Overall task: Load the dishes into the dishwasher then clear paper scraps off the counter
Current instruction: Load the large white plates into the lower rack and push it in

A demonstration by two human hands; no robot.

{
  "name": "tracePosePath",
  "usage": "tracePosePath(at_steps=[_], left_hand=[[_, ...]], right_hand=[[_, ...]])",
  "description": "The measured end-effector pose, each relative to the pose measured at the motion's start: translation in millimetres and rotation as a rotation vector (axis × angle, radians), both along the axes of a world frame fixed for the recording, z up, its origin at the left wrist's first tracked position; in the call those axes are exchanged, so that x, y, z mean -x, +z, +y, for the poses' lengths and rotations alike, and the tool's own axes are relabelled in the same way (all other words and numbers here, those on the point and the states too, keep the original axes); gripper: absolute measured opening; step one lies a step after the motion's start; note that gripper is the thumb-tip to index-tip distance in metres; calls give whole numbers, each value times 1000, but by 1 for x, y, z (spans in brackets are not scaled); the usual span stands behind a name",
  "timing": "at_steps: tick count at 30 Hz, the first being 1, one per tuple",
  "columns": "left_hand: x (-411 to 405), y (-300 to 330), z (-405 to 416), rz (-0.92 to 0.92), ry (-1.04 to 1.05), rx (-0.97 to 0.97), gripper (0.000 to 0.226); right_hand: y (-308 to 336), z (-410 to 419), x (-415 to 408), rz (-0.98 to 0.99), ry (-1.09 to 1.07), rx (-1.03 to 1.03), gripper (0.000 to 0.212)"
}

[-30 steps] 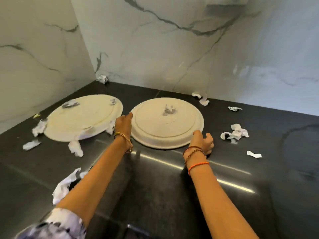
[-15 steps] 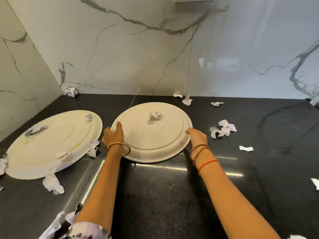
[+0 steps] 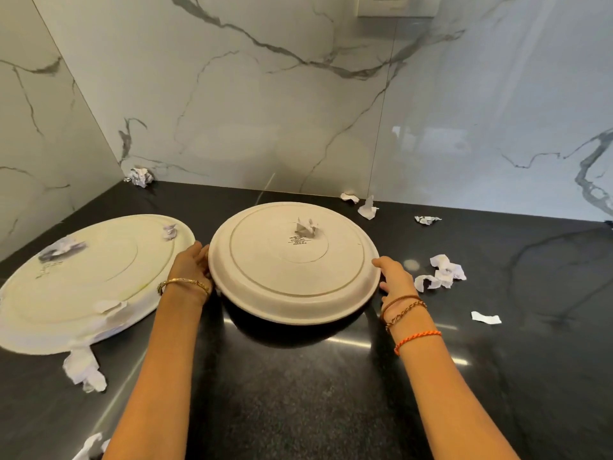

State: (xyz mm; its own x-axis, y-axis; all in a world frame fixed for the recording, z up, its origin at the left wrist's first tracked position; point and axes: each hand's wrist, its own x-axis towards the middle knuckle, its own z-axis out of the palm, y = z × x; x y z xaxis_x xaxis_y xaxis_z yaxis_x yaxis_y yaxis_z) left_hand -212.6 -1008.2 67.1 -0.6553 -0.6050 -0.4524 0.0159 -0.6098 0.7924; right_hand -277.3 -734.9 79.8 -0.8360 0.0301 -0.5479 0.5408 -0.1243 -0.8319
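Two hands on the centre plate (image 3: 293, 263) — it lies upside down on the black counter (image 3: 298, 393), a crumpled scrap (image 3: 306, 226) sitting on its base. Left hand (image 3: 192, 263) grips the rim at nine o'clock, right hand (image 3: 393, 277) at three o'clock, fingers curled round the edge. Second plate (image 3: 86, 280) lies face down at nine o'clock of the first — just beside the left hand. Paper scraps (image 3: 442, 275) dot the counter at three o'clock.
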Motion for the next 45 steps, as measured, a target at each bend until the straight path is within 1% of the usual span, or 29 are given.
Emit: tracePosePath(at_steps=[4,7,8,10,11,14,15,17,20,22,24,26,29,33,37,40,43,45], left_hand=[[-2,-5,0,44,-73,-15,33],[-2,-13,1,-44,-124,95,28],[-4,-16,2,-46,-96,97,25],[-5,-21,3,1,-28,71,22],[-6,-22,5,26,-27,80,24],[-12,-18,7,99,-61,110,40],[-14,-16,7,121,-94,139,39],[-17,-11,7,171,-141,184,32],[-21,-6,5,236,-125,160,28],[-24,0,6,289,-136,182,27],[-26,8,11,351,-141,234,27],[-27,14,16,408,-116,258,27],[-31,24,25,463,-103,255,26],[-35,32,36,487,-111,264,25],[-37,37,47,457,-134,305,26],[-39,38,57,448,-127,294,26],[-43,41,64,460,-138,276,28],[-43,46,67,474,-155,274,29]], right_hand=[[-4,1,-4,1,11,22,33],[-5,2,-5,29,18,27,32],[-7,3,-4,42,16,25,33],[-10,3,-5,61,6,7,32],[-11,3,-5,69,7,-2,27],[-12,3,-6,78,9,-18,10],[-13,3,-5,72,9,-21,6],[-14,3,-4,72,3,-22,10],[-18,2,-4,76,-25,8,6],[-21,2,-3,87,-22,25,28],[-21,2,-2,85,-29,39,40],[-19,2,-3,78,-63,93,39],[-19,2,-6,114,-116,189,25],[-19,7,-10,142,-139,329,11],[-10,16,-13,157,-163,453,17],[-3,24,-16,174,-170,521,20],[-2,34,-17,183,-193,646,37],[3,42,-16,215,-200,714,35]])
